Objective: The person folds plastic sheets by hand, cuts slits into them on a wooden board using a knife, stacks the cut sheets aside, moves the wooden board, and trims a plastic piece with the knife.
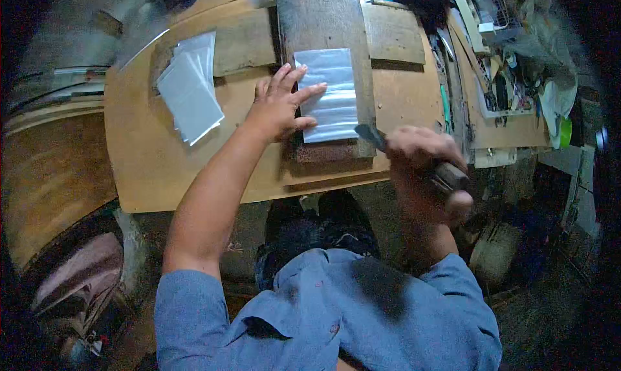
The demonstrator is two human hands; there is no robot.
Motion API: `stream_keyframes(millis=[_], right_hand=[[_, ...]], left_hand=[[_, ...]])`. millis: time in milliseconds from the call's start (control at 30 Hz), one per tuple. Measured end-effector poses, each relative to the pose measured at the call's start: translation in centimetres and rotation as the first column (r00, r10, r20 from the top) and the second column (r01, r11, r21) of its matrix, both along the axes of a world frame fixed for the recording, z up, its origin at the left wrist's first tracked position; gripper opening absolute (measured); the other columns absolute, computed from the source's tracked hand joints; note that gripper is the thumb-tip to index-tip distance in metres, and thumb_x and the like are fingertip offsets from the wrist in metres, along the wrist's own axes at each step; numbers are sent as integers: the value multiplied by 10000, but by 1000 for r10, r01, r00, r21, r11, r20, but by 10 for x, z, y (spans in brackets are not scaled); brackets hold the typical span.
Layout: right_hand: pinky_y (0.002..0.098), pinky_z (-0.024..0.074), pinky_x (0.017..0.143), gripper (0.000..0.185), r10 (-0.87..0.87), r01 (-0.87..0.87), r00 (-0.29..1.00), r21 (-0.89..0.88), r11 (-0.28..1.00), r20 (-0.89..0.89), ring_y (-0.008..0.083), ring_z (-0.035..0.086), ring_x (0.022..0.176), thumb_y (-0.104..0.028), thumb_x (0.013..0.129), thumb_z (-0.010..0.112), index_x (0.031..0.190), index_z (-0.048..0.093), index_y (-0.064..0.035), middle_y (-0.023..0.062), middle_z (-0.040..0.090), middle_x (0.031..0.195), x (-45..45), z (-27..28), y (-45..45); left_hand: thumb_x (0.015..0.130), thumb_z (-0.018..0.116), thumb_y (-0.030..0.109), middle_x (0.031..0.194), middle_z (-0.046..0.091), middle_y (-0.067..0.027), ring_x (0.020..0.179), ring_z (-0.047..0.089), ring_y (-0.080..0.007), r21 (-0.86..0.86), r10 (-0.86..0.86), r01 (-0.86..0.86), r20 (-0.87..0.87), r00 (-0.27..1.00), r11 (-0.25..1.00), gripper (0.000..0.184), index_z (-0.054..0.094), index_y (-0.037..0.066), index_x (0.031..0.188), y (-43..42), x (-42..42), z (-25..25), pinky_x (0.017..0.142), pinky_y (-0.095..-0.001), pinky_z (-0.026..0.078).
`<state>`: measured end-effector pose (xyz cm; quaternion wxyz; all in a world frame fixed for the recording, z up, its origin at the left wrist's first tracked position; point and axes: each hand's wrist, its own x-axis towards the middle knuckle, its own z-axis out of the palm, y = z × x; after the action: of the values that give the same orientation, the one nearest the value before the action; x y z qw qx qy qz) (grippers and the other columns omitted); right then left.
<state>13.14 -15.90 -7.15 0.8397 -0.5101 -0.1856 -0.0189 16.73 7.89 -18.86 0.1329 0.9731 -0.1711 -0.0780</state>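
Silvery sheet (328,115), glossy and rectangular, with pale and dark bands running across it, lies on a thick, dark plank (320,21) whose grain is worn and stained. In the head view, the plank stands on a smooth tan surface (145,177) with a rounded front corner. The left hand (280,106) is spread, its fingertips resting on the sheet's left side. The right hand (427,152), well clear of the left, is curled around a tool (448,177) with a dark, thick handle; it is probably a knife, its short blade pointing at the sheet's lower right edge, but motion blurs it. Whether blade and sheet touch cannot be told.

Left of the plank, thin whitish sheets (189,96) lie fanned in a loose pile, smooth and straight-edged. One weathered flat board (244,44) lies partly under them. The plank's far end is cut off by the frame. At right, a pale tray (517,112) holds a jumble of small items, too dim to name, and dark corners swallow the rest.
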Motion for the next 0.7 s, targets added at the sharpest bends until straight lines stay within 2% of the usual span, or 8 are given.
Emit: stream_keyframes(millis=[133, 167, 200, 300, 400, 567, 633, 700], right_hand=[[374, 416, 698, 731, 37, -46, 981, -42, 998, -192, 226, 470, 726, -722, 709, 559, 871, 522, -10, 100, 495, 761, 7, -12, 1], [374, 416, 698, 731, 40, -49, 980, -42, 998, -195, 226, 470, 726, -722, 709, 559, 871, 522, -10, 100, 495, 761, 5, -9, 4], [368, 412, 691, 714, 61, -59, 996, 26, 998, -68, 226, 468, 724, -697, 722, 561, 867, 519, 0, 103, 490, 757, 5, -8, 8], [352, 403, 671, 693, 90, -84, 995, -106, 991, 51, 220, 458, 706, -672, 737, 561, 853, 508, 9, 94, 466, 738, 1, -3, 15], [354, 412, 676, 750, 43, -59, 987, -99, 993, -155, 215, 459, 711, -738, 697, 559, 858, 506, -8, 91, 461, 737, 1, -11, 32], [388, 426, 696, 672, -4, -4, 996, -89, 996, -86, 245, 477, 715, -641, 725, 612, 849, 519, 13, 103, 487, 762, -9, -5, 40], [429, 450, 790, 660, 251, -263, 960, -102, 959, -123, 278, 529, 806, -632, 730, 616, 861, 543, 11, 134, 539, 853, 2, -9, 37], [452, 452, 828, 655, 222, -228, 962, -25, 973, -157, 281, 540, 871, -622, 725, 622, 865, 559, 15, 156, 561, 902, -9, -1, 42]], left_hand=[[682, 672, 550, 1473, 218, -27, 1363, 171, -291, 15, 19, -19, -32, 999, 1000, 732, 366, 454, 1339, -1, 1, 2, 1035, -547, 178], [679, 675, 546, 1474, 217, -26, 1363, 169, -290, 10, 18, -17, -54, 998, 1000, 732, 369, 453, 1338, -2, 0, 2, 1038, -543, 172], [677, 678, 542, 1475, 216, -25, 1364, 168, -290, 7, 22, -22, -70, 997, 1000, 733, 373, 452, 1337, -1, 2, 4, 1041, -538, 167], [671, 687, 536, 1478, 215, -25, 1362, 170, -296, -25, 29, -31, -52, 998, 999, 735, 381, 450, 1334, -2, 0, 3, 1035, -539, 176], [664, 685, 553, 1481, 211, -24, 1360, 169, -295, -29, 25, -26, -21, 999, 999, 745, 378, 450, 1334, -1, 3, 1, 1026, -539, 187], [667, 682, 551, 1482, 209, -22, 1360, 170, -286, -34, 34, -36, -36, 999, 999, 740, 377, 449, 1333, -1, -1, 2, 1012, -539, 206], [678, 684, 532, 1480, 210, -21, 1360, 167, -288, -35, 32, -34, -58, 998, 999, 725, 381, 447, 1331, -1, 1, 4, 1000, -546, 222], [677, 687, 528, 1479, 211, -21, 1360, 165, -289, -30, 32, -34, -55, 998, 999, 726, 381, 448, 1331, -1, 1, 4, 996, -549, 227]])
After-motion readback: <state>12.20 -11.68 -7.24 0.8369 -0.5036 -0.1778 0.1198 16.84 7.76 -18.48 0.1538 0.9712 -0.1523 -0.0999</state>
